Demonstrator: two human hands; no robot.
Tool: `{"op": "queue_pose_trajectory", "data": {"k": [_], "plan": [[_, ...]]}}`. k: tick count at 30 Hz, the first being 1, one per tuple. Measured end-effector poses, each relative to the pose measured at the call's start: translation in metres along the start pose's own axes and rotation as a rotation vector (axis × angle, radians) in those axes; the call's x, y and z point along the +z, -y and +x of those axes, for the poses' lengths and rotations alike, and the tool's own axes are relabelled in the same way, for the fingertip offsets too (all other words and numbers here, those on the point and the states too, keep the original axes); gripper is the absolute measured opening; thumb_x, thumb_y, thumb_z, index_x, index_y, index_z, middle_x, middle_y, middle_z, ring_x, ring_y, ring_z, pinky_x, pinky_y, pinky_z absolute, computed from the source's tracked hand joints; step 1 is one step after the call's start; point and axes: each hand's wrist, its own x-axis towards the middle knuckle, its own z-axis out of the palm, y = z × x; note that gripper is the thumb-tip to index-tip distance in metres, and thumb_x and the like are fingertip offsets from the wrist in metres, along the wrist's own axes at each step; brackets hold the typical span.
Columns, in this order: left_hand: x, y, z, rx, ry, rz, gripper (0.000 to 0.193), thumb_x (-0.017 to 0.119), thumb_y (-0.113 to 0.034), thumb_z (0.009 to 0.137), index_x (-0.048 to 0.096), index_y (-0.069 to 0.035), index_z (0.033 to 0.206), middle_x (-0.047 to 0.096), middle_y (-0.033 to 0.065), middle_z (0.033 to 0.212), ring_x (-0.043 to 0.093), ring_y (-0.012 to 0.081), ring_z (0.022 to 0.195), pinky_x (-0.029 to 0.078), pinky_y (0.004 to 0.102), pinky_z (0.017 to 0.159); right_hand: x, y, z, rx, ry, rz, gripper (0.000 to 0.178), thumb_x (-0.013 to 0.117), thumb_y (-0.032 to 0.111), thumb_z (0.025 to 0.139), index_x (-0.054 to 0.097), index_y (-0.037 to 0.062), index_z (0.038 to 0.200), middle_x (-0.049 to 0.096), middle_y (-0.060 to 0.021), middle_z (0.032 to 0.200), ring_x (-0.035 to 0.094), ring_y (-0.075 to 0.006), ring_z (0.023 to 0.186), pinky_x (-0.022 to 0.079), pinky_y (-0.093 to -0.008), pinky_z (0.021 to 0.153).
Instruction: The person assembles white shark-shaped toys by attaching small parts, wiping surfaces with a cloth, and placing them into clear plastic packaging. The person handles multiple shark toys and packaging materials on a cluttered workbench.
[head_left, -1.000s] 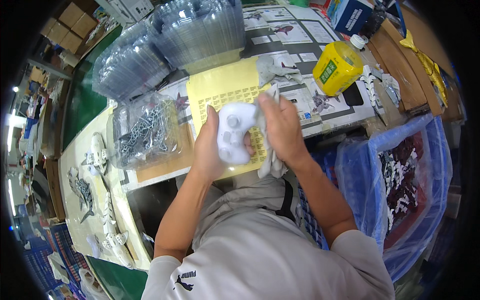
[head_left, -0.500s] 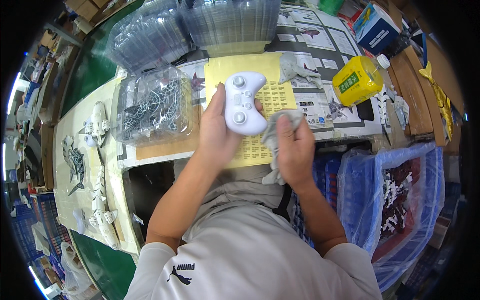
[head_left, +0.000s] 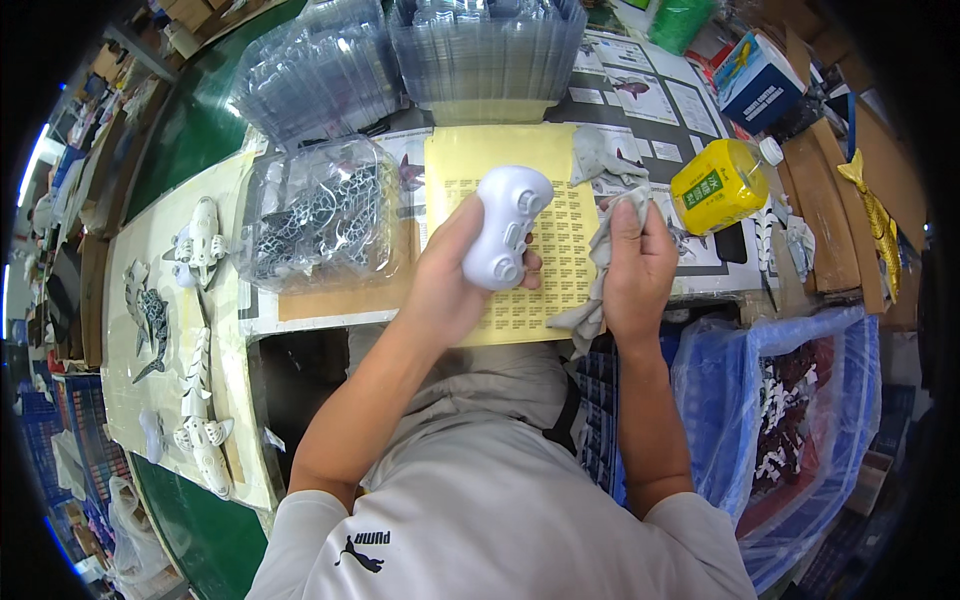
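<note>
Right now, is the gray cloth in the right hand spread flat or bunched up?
Bunched up: the gray cloth is gripped in the right hand, hanging in creased folds.

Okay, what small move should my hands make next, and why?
Probably bring the crumpled grey cloth in your right hand leftward onto the white, curved plastic controller, since your left hand grips the controller while the cloth sits apart from it.

The premises are assessed as a toy workshop. Clear plastic trays [head_left: 485, 70] are stacked in bulk at the back of the bench [head_left: 125, 390]; fish-shaped toys [head_left: 205, 235] are laid out in number at its left. Loose parts [head_left: 785, 400] are heaped in a plastic-lined blue crate [head_left: 712, 395] at right. Cardboard boxes [head_left: 188, 12] are noted at upper left.
</note>
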Motion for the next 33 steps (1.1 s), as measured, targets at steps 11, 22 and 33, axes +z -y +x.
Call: {"op": "queue_pose_trajectory", "data": {"k": [11, 22, 33], "plan": [[0.012, 0.008, -0.006, 0.085, -0.157, 0.341, 0.062, 0.037, -0.053, 0.115, 0.057, 0.0, 0.14, 0.07, 0.0116, 0.114, 0.067, 0.0174, 0.094, 0.056, 0.0336, 0.078, 0.011, 0.036, 0.01, -0.428, 0.124, -0.273, 0.021, 0.067, 0.018, 0.106, 0.07, -0.0024, 0.108, 0.063, -0.0104, 0.089, 0.061, -0.0182, 0.08, 0.049, -0.0304, 0.071], [-0.002, 0.015, -0.014, 0.089, -0.085, 0.298, 0.057, 0.045, -0.048, 0.115, 0.057, 0.003, 0.139, 0.069, 0.0129, 0.112, 0.069, 0.0194, 0.089, 0.056, 0.034, 0.073, 0.029, 0.0, 0.006, 0.086, 0.363, 0.174, 0.032, 0.062, 0.028, 0.108, 0.063, -0.0022, 0.097, 0.059, -0.0106, 0.091, 0.056, -0.0166, 0.084, 0.046, -0.0334, 0.074], [0.006, 0.002, -0.012, 0.165, -0.077, 0.882, 0.063, 0.084, -0.019, 0.086, 0.055, 0.0, 0.138, 0.069, 0.0118, 0.122, 0.068, 0.0176, 0.108, 0.056, 0.0329, 0.093, 0.024, 0.057, 0.024, -0.263, 0.097, -0.193, 0.032, 0.063, 0.03, 0.109, 0.069, 0.0009, 0.096, 0.061, 0.0002, 0.076, 0.059, -0.0086, 0.078, 0.049, -0.0313, 0.069]]}}
